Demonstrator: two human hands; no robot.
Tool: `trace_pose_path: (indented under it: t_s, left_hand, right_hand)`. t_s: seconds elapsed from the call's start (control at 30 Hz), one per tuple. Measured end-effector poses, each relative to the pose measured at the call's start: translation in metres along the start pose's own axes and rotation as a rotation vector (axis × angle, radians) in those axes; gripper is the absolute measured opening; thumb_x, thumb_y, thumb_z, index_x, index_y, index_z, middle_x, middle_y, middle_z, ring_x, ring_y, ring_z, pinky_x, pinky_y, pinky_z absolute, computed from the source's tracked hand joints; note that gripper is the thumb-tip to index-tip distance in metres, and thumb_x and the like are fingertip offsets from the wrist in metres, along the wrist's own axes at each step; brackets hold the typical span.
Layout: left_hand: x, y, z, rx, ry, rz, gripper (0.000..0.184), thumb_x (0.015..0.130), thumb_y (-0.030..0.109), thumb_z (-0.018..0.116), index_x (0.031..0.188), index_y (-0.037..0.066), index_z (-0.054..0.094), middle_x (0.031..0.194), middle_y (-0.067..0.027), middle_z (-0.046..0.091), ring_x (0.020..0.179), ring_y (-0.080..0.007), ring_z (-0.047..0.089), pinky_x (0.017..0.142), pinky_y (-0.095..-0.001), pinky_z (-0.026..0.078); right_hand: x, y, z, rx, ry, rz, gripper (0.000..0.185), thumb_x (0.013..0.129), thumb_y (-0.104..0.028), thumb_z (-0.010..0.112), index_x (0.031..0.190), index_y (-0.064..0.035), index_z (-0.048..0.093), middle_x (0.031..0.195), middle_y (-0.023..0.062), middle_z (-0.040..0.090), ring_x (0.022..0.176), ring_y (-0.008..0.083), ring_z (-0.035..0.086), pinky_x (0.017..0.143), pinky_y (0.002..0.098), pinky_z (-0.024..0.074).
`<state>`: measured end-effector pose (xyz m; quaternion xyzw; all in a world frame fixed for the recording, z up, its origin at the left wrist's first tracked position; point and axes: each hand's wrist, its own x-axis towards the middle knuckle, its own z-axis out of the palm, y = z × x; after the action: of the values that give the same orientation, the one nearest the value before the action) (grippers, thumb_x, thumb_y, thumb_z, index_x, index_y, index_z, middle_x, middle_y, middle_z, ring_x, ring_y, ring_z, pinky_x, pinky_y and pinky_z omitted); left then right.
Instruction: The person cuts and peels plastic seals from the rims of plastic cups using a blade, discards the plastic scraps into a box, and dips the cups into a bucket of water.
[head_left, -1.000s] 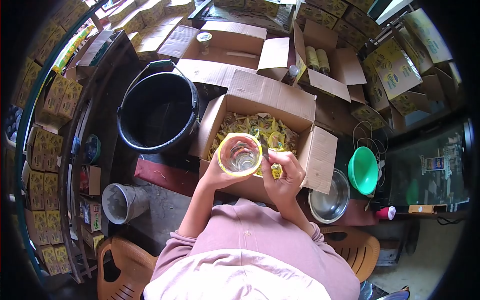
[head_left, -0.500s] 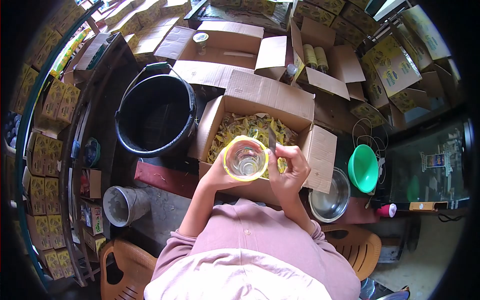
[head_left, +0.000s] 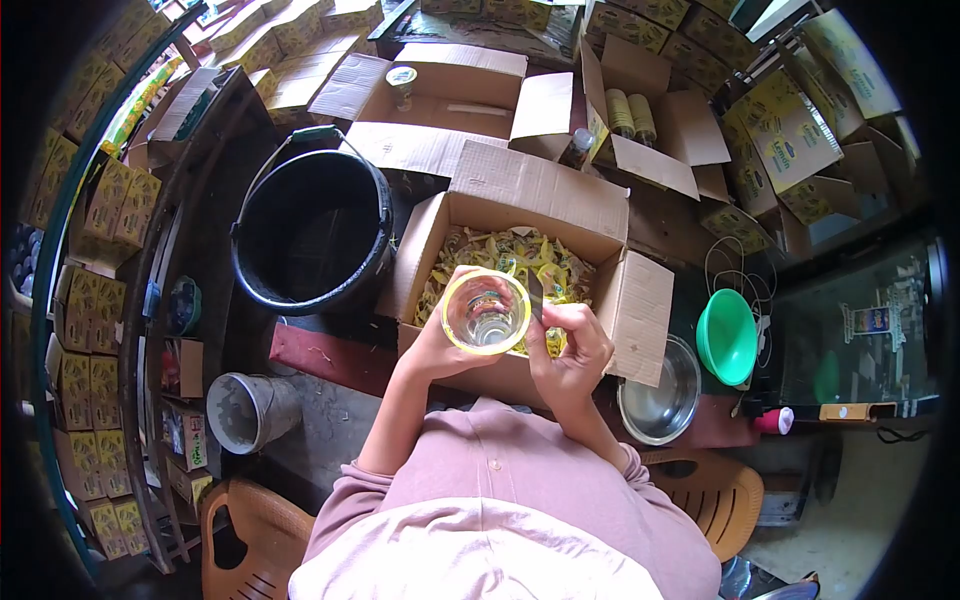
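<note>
Wrapped around a clear plastic cup (head_left: 490, 328) with a yellow rim is my left hand (head_left: 428, 342); the cup's open mouth faces up toward me. Just right of the rim, my right hand (head_left: 572, 352) pinches a narrow, dark blade like a knife (head_left: 536, 294), which stands close against the cup's side. Whether the blade touches the cup I cannot tell. Both hands are over the near edge of an open cardboard box (head_left: 540, 190). Inside the box lies a heap of yellow and clear plastic scraps (head_left: 475, 250).
A black bucket (head_left: 250, 285) stands left, with a grey pail (head_left: 232, 410) below it. On the right are a metal bowl (head_left: 685, 400) and a green bowl (head_left: 728, 340). Farther back, one open carton (head_left: 435, 150) holds a cup, and another (head_left: 665, 170) holds bottles or cup stacks.
The cup has shifted slightly left and tipped a little. My right hand has turned and dropped slightly, with the blade's upper end now lower beside the rim.
</note>
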<state>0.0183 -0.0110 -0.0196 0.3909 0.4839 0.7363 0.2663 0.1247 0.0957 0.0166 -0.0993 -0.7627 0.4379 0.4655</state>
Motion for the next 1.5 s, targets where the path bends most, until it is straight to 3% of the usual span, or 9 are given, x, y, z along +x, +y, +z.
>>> trace_pose_path:
  t_s: [0.27, 0.33, 0.53, 0.63, 0.73, 1.5]
  left_hand:
    - [0.001, 0.0, -0.003, 0.093, -0.03, 0.022, 0.067, 0.055, 0.003, 0.076, 0.113, 0.004, 0.043, 0.109, -0.0055, 0.043, 0.101, -0.0156, 0.048, 0.088, -0.0293, 0.042]
    - [-0.001, 0.001, -0.002, 0.115, -0.077, 0.002, 0.074, 0.053, 0.003, 0.077, 0.117, 0.005, 0.04, 0.111, -0.0049, 0.041, 0.107, -0.0162, 0.045, 0.089, -0.0309, 0.042]
    - [0.001, 0.003, 0.003, -0.02, -0.05, -0.062, 0.068, 0.056, 0.004, 0.076, 0.115, 0.005, 0.042, 0.107, -0.0055, 0.045, 0.102, -0.0143, 0.048, 0.087, -0.0295, 0.041]
    - [0.003, 0.003, 0.0, -0.065, -0.043, -0.077, 0.068, 0.057, 0.003, 0.075, 0.116, 0.006, 0.041, 0.106, -0.0045, 0.046, 0.101, -0.0134, 0.048, 0.086, -0.0293, 0.042]
    - [0.005, 0.004, -0.001, -0.056, -0.033, -0.063, 0.066, 0.059, 0.003, 0.074, 0.115, 0.007, 0.041, 0.105, -0.0035, 0.046, 0.099, -0.0127, 0.049, 0.085, -0.0287, 0.042]
    - [0.005, 0.002, -0.002, -0.032, -0.06, -0.083, 0.062, 0.058, 0.003, 0.074, 0.112, 0.004, 0.043, 0.105, -0.0047, 0.044, 0.1, -0.0143, 0.049, 0.083, -0.0287, 0.044]
  right_hand:
    - [0.007, -0.003, 0.001, -0.131, 0.002, -0.113, 0.019, 0.065, 0.009, 0.066, 0.081, -0.0001, 0.06, 0.068, 0.0085, 0.058, 0.06, 0.0166, 0.059, 0.056, 0.0252, 0.0462]
    - [0.008, -0.001, 0.002, -0.161, 0.0, -0.128, 0.02, 0.064, 0.009, 0.065, 0.082, 0.0, 0.06, 0.068, 0.0086, 0.058, 0.06, 0.0167, 0.059, 0.056, 0.0251, 0.0463]
    - [0.007, 0.01, 0.001, -0.118, 0.026, -0.034, 0.017, 0.065, 0.007, 0.065, 0.08, -0.0004, 0.061, 0.067, 0.0083, 0.058, 0.059, 0.0153, 0.058, 0.056, 0.025, 0.0459]
    - [0.006, 0.007, -0.003, -0.081, 0.012, 0.103, 0.015, 0.069, 0.009, 0.064, 0.081, 0.0015, 0.058, 0.073, 0.0058, 0.056, 0.066, 0.0092, 0.055, 0.06, 0.0205, 0.0445]
    - [0.002, 0.011, -0.002, -0.008, 0.04, 0.136, 0.014, 0.067, 0.005, 0.065, 0.079, -0.0006, 0.06, 0.068, 0.0073, 0.059, 0.057, 0.0116, 0.056, 0.054, 0.0237, 0.044]
    - [-0.002, 0.007, 0.001, -0.05, -0.006, 0.053, 0.015, 0.065, 0.009, 0.064, 0.076, 0.0002, 0.058, 0.068, 0.0079, 0.058, 0.058, 0.0151, 0.057, 0.054, 0.0247, 0.0447]
